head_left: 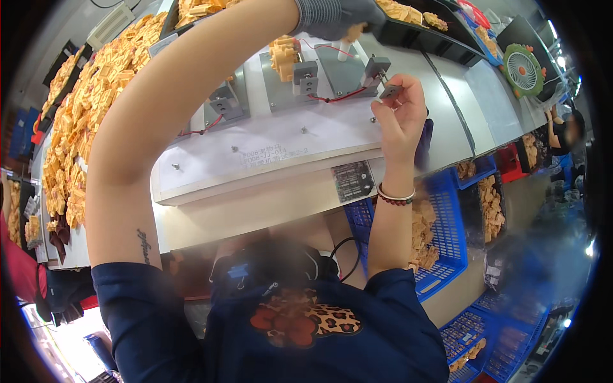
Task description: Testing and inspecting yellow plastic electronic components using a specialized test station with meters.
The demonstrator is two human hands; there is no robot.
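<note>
My left arm reaches across to the far side, and its hand (329,18) wears a dark grey glove. The fingers look curled, with a small tan bit at their tips; blur hides whether it is a piece or a fingertip. Just below stands a white post (345,50) on a grey plate. Bare, my right hand (403,105) pinches the small grey end piece (391,91) of a rod on a grey clamp block (375,70). On the neighbouring fixture, an orange-tan plastic part (283,57) sits beside another grey block (305,78). Red wires (332,99) run between the blocks.
A large heap of orange-tan parts (105,83) covers the table's left. Black trays (440,39) of parts stand at the back right, near a green fan (522,69). Blue crates (447,223) with parts lie below the table's right edge. Other people are at both sides.
</note>
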